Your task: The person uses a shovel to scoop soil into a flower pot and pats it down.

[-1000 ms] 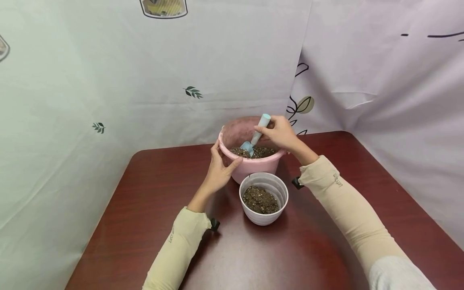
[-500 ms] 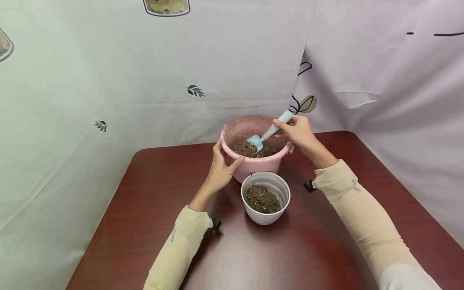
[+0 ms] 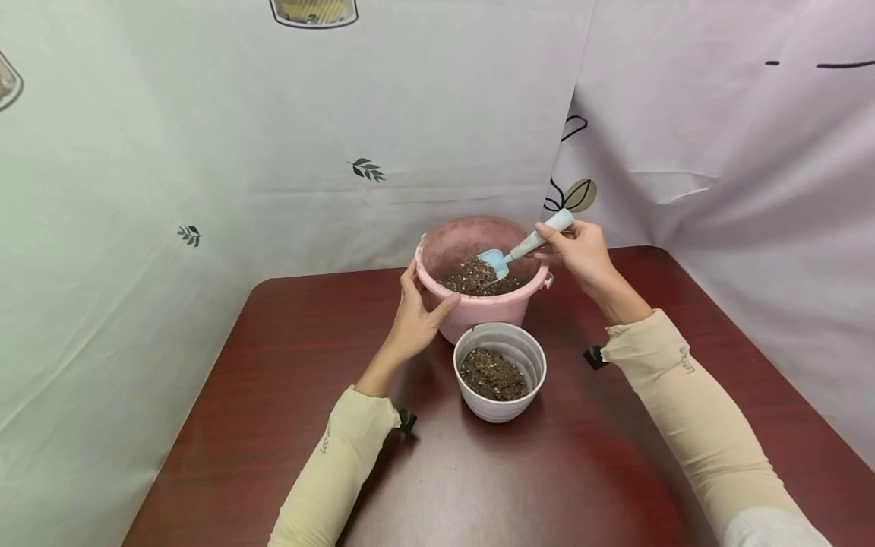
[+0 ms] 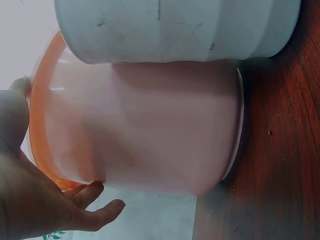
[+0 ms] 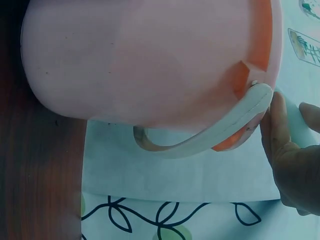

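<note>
My left hand (image 3: 412,323) grips the pink bucket (image 3: 487,311) at its left side, thumb at the rim and fingers against the outer wall. Dark potting soil with pale specks (image 3: 470,278) lies inside the bucket. Over its right rim, my right hand (image 3: 584,254) holds a light blue hand trowel (image 3: 540,237) by the handle. The trowel slants down to the left, its blade partly in the soil. A white ribbed flower pot (image 3: 497,411), partly filled with similar soil (image 3: 494,374), stands just in front of the bucket.
All this stands on a dark red wooden table (image 3: 307,342). A pale printed cloth (image 3: 287,137) hangs behind and along both sides. The bucket's white carrying handle (image 5: 215,135) hangs down on its right side in the right wrist view.
My right hand has moved right with the trowel, which has tipped from steep to a flatter slant, its blade shifting right through the soil. My left hand keeps its place on the bucket.
</note>
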Tool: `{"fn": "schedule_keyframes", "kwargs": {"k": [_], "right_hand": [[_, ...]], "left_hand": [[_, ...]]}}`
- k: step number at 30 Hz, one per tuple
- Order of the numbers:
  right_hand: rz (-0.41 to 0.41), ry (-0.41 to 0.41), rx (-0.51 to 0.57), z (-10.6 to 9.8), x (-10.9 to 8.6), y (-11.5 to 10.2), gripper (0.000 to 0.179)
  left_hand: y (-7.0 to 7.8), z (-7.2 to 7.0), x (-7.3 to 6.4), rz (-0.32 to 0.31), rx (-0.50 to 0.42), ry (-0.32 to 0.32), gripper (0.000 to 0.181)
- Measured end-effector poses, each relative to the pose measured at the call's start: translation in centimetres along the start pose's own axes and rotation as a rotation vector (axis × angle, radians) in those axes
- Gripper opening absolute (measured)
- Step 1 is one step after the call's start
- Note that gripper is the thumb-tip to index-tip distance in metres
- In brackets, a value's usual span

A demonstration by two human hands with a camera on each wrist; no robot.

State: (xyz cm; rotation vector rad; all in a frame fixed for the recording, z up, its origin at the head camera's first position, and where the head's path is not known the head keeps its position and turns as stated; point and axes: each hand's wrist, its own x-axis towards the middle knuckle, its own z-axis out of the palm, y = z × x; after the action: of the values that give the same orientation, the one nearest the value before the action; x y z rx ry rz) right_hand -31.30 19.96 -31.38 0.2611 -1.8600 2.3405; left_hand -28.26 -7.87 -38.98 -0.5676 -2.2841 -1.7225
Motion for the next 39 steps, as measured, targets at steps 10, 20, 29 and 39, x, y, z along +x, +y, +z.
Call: {"fn": "schedule_keyframes", "kwargs": {"k": [10,20,29,39], "right_hand": [[0.023,0.035,0.032,-0.1,-0.2,0.3,0.012],[0.004,0.062,0.1,-0.7,-0.8,-0.2,0.014],[-0.01,0.051,0.203,-1.2,-2.2,-2.3,0.013],[0.016,-0.007,0.227,-2.1,-5.3,-4.3,0.013]], "left_hand": [[0.0,0.0,0.0,0.036,-0.076,-0.017,0.093],[1.8,0.1,-2.5,-0.116,0.03,-0.034,0.105],[2.7,0.7,-6.1,-0.18,0.21,-0.377,0.117],[3.0,1.0,-7.1,-0.18,0.337,-0.569,0.109]]}}
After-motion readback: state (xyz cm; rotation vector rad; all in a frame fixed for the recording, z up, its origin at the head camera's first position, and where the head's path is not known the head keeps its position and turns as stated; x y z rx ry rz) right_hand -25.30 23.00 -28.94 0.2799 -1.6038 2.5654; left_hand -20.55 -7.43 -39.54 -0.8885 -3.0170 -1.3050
